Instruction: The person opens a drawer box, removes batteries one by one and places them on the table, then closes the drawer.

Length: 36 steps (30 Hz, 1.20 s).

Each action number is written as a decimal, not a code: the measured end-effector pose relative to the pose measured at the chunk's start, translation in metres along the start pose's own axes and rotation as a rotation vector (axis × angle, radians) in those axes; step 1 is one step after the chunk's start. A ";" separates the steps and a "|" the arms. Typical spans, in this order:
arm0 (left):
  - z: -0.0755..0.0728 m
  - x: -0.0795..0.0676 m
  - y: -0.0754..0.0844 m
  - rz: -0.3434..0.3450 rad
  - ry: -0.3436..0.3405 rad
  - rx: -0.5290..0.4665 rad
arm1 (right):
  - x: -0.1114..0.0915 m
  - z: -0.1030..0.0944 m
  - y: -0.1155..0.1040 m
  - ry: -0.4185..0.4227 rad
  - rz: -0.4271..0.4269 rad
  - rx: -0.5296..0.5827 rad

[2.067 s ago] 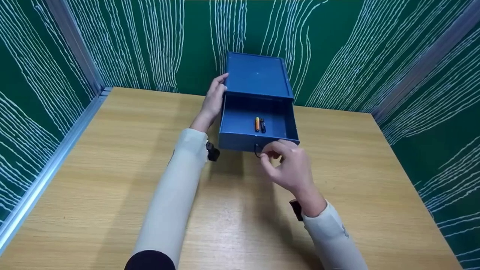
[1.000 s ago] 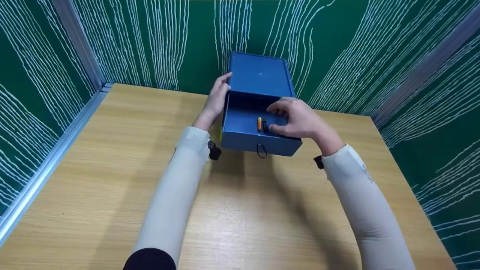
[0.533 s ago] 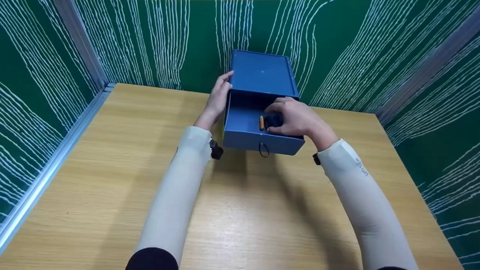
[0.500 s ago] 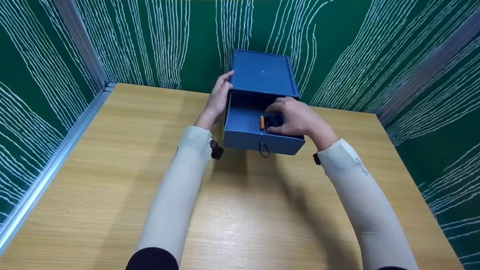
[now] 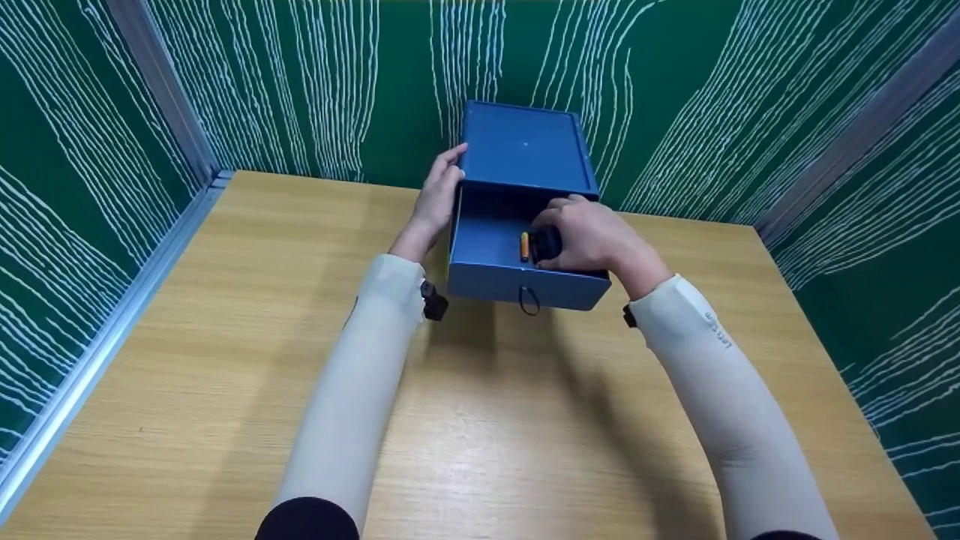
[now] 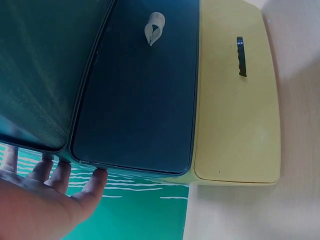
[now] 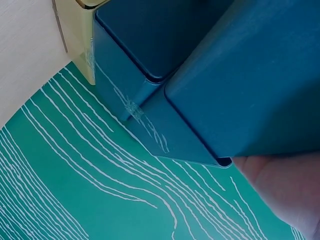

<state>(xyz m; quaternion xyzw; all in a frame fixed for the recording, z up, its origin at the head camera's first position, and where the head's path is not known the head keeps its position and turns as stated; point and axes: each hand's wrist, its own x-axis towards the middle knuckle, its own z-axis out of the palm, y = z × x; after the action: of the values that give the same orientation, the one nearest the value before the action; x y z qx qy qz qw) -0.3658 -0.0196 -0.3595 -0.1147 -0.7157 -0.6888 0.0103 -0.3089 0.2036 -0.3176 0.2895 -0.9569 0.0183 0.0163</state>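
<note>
A small blue drawer unit [image 5: 525, 142] stands at the far side of the table, its top drawer [image 5: 495, 281] pulled out. My left hand [image 5: 436, 196] rests with extended fingers against the unit's left side; in the left wrist view its fingertips touch the edge. My right hand [image 5: 589, 234] reaches into the pulled-out drawer, fingers bent downward and thumb near the front wall. An orange-and-black battery [image 5: 524, 246] lies just left of it. Dark shade fills the space under the fingers, where the black battery is hidden; I cannot tell whether the fingers hold it.
Below the pulled-out drawer are a shut blue drawer [image 6: 140, 100] with a pale pull tab and a yellow one [image 6: 240, 120] with a black loop handle. The wooden table [image 5: 300, 300] meets green walls [image 5: 675, 97] with white wavy lines.
My right hand has gone from the drawer's front loop into the drawer, then lower over the batteries, its fingers and thumb drawing closer together. My left hand stays against the unit's side.
</note>
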 end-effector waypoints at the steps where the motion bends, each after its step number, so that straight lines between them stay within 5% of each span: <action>1: 0.000 0.001 -0.002 0.005 0.004 0.001 | 0.000 0.000 0.000 0.000 -0.002 -0.003; 13: 0.000 0.003 -0.005 0.020 0.016 -0.024 | 0.005 0.003 0.000 0.055 -0.061 -0.060; 30: 0.001 0.002 -0.005 0.002 0.006 -0.028 | 0.003 0.001 -0.002 0.014 -0.003 -0.020; 36: 0.002 -0.010 0.013 -0.009 -0.009 -0.024 | 0.001 -0.004 -0.003 0.039 0.011 0.057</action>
<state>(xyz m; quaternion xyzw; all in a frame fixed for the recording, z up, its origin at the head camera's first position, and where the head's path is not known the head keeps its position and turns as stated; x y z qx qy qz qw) -0.3538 -0.0192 -0.3482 -0.1148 -0.7079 -0.6969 0.0025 -0.3077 0.2007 -0.3138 0.2843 -0.9570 0.0512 0.0267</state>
